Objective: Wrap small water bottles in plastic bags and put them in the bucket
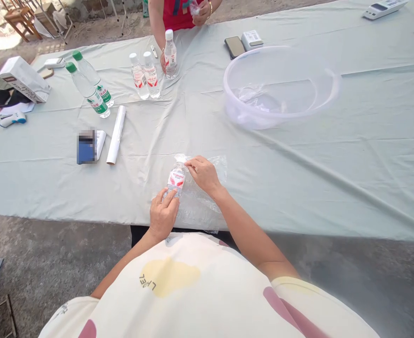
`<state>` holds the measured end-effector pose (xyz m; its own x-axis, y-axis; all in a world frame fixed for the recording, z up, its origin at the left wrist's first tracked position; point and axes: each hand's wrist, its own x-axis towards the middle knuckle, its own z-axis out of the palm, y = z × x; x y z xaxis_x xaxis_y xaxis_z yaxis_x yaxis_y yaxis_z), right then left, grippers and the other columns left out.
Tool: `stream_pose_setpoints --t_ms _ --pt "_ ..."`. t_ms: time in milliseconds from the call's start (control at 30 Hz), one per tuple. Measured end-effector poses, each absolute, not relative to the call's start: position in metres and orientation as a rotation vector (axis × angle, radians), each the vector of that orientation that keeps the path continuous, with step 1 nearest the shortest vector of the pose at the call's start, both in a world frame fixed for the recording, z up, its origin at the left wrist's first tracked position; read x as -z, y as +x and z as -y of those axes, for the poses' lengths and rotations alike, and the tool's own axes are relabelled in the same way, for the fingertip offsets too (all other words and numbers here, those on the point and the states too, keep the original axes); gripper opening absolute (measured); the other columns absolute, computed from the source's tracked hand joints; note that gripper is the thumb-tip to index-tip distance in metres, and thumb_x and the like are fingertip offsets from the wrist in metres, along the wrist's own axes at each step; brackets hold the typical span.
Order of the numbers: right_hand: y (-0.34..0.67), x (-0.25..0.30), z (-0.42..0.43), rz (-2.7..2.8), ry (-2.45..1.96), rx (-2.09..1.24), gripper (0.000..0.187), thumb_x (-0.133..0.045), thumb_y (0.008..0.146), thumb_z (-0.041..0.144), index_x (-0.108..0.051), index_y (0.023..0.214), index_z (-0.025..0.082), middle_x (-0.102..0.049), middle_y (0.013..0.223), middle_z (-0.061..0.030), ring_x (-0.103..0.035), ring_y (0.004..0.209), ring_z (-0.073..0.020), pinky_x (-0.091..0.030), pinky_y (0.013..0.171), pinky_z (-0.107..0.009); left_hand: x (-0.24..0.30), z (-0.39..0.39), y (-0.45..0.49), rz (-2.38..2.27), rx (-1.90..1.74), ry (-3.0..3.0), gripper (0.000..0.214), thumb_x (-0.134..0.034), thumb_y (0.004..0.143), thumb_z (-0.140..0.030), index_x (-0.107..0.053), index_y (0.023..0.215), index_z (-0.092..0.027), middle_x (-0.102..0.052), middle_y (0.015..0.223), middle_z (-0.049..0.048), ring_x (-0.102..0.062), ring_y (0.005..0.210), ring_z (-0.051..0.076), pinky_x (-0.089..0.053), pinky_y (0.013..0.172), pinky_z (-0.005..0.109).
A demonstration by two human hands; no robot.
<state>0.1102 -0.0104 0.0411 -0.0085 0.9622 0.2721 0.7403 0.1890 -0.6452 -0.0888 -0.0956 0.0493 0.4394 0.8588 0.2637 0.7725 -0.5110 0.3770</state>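
Observation:
A small clear water bottle (176, 180) with a red and white label lies near the table's front edge, its neck pointing away from me. Thin clear plastic film (200, 199) spreads crumpled under and beside it, and some bunches around the bottle's top. My left hand (164, 213) grips the lower end of the bottle, fingers bent over it. At the neck, my right hand (204, 174) has its thumb and fingertips pinched together on the film. The cap is partly hidden by that film.
Left stand a white film roll (116, 136), two green-capped bottles (92, 91) and a box (24, 80). Two small bottles (145, 77) are further back. Across the table, a person in red (179, 14) holds another bottle (171, 56). A translucent basin (280, 117) sits right.

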Motion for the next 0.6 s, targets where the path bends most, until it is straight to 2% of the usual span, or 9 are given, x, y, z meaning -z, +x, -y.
stream_pose_setpoints --t_ms 133,200,300,400,467,533,600 --pt "0.115 -0.028 0.033 1.628 -1.591 -0.581 0.031 -0.04 0.094 0.023 -0.071 0.101 0.02 -0.072 0.099 -0.0078 -0.064 0.096 -0.0201 -0.049 0.086 -0.033 -0.051 0.097 -0.081 -1.35 -0.526 2.545 0.025 -0.05 0.097 -0.018 -0.07 0.084 -0.024 -0.072 0.125 0.006 -0.059 0.126 0.032 -0.048 0.094 0.048" --pt "0.116 -0.033 0.037 1.565 -1.654 -0.674 0.036 -0.036 0.099 0.035 -0.068 0.088 0.02 -0.07 0.09 -0.0056 -0.063 0.089 -0.0194 -0.047 0.079 -0.031 -0.051 0.098 -0.075 -1.228 -0.449 2.64 0.022 -0.051 0.097 -0.019 -0.071 0.088 -0.024 -0.071 0.128 0.0052 -0.059 0.126 0.031 -0.045 0.096 0.047" --pt "0.12 -0.045 0.039 1.538 -1.826 -0.827 0.059 -0.024 0.101 0.06 -0.051 0.065 0.021 -0.06 0.067 -0.0014 -0.054 0.066 -0.016 -0.037 0.061 -0.029 -0.048 0.101 -0.064 -0.98 -0.341 2.781 0.014 -0.055 0.095 -0.02 -0.069 0.097 -0.023 -0.07 0.129 0.0073 -0.058 0.128 0.03 -0.043 0.097 0.045" --pt "0.124 -0.055 0.038 1.531 -1.959 -0.941 0.066 -0.02 0.097 0.071 -0.04 0.06 0.021 -0.055 0.061 -0.0004 -0.048 0.057 -0.0142 -0.03 0.055 -0.028 -0.043 0.102 -0.052 -0.771 -0.261 2.87 0.017 -0.068 0.089 -0.026 -0.067 0.105 -0.021 -0.071 0.122 0.0118 -0.055 0.128 0.033 -0.041 0.095 0.045" --pt "0.127 -0.06 0.036 1.533 -1.988 -1.008 0.066 -0.023 0.096 0.072 -0.042 0.06 0.021 -0.058 0.062 -0.0013 -0.05 0.057 -0.0146 -0.03 0.055 -0.028 -0.041 0.102 -0.044 -0.67 -0.202 2.907 0.03 -0.073 0.085 -0.032 -0.065 0.111 -0.02 -0.07 0.119 0.0138 -0.056 0.124 0.035 -0.041 0.091 0.043" --pt "0.132 -0.065 0.035 1.532 -2.049 -0.991 0.063 -0.03 0.095 0.072 -0.05 0.064 0.021 -0.062 0.065 -0.0036 -0.055 0.061 -0.017 -0.033 0.057 -0.029 -0.041 0.101 -0.036 -0.584 -0.138 2.927 0.039 -0.075 0.084 -0.035 -0.063 0.117 -0.019 -0.067 0.12 0.0159 -0.059 0.116 0.034 -0.041 0.086 0.042" --pt "0.142 -0.07 0.035 1.473 -2.177 -0.868 0.055 -0.041 0.093 0.069 -0.062 0.08 0.02 -0.067 0.072 -0.0072 -0.061 0.07 -0.022 -0.037 0.062 -0.031 -0.044 0.1 -0.028 -0.476 -0.074 2.94 0.045 -0.075 0.084 -0.037 -0.06 0.122 -0.017 -0.065 0.121 0.0176 -0.059 0.108 0.032 -0.041 0.085 0.042"
